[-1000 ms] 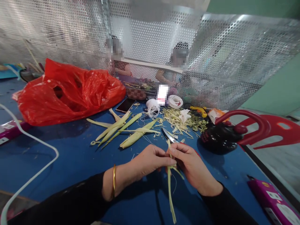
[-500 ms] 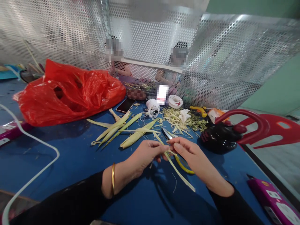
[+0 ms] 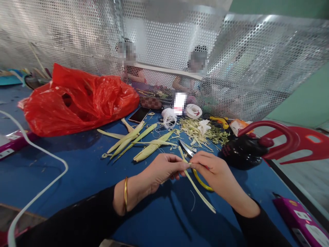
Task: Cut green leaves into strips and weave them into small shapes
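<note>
The red plastic bag (image 3: 102, 106) and round black pot (image 3: 240, 156) look glossy, the perforated silver screen (image 3: 169, 37) metallic, the long pale-green strip (image 3: 201, 192) matt.

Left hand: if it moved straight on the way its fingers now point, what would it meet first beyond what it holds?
Beyond the pale strip in its fingers, the left hand would probably meet the right hand first, just across the strip; exact depth is hard to judge.

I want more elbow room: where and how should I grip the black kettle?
Probably by the top of its red handle, coming from above: it arches over the black kettle, whose glossy, rounded body looks harder to hold.
</note>
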### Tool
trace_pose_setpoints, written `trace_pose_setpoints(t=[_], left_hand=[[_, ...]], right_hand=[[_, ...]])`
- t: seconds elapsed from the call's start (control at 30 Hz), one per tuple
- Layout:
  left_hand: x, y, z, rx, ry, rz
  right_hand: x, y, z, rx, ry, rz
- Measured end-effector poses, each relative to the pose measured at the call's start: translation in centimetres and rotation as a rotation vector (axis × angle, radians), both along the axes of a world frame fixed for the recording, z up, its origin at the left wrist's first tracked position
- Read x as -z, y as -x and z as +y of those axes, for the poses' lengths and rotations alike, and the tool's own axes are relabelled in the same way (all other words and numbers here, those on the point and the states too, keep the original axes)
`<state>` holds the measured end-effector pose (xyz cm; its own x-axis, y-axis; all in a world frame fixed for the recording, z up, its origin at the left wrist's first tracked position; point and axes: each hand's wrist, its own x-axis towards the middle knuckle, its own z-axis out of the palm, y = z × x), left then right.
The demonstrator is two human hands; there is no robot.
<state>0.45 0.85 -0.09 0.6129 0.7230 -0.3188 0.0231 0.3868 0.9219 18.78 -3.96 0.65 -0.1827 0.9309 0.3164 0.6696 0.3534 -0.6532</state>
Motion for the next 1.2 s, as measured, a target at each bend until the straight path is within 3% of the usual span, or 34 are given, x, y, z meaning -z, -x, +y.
trace_pose_setpoints(t=[0.33,0.4,0.5,0.57,0.7,0.8,0.93,1.2], left_hand=[[0.1,-0.2,-0.1,-0.047,0.123,-0.025],[0.2,-0.2,-0.1,-0.105,0.141,-0.052],[0.5,-0.3,0.2,-0.203,0.16,-0.109],[0.7,-0.2,0.4,-0.216,0.173,-0.161],[0.9,-0.2,0.5,-0.223,0.193,-0.249],[0.8,-0.3,0.3,-0.234,0.211,-0.257],[0.7,-0.4,0.1,-0.249,0.207,-0.243],[0.8,-0.4,0.1,-0.228,0.148,-0.222]], right_hand=[[1.3,0.1,0.2,0.145,-0.101,-0.062],[1.3,0.2,0.0,0.223,-0.251,-0.079],[0.7,0.9,-0.7,0.328,-0.613,-0.182],[0.4,1.6,-1.1,0.229,-0.755,-0.299],[1.0,2.6,-1.1,-0.024,-0.698,-0.5],[2.1,2.7,-0.8,-0.057,-0.65,-0.602],[3.0,2.6,-0.7,-0.069,-0.717,-0.627],[2.7,2.8,-1.2,-0.122,-0.774,-0.504]])
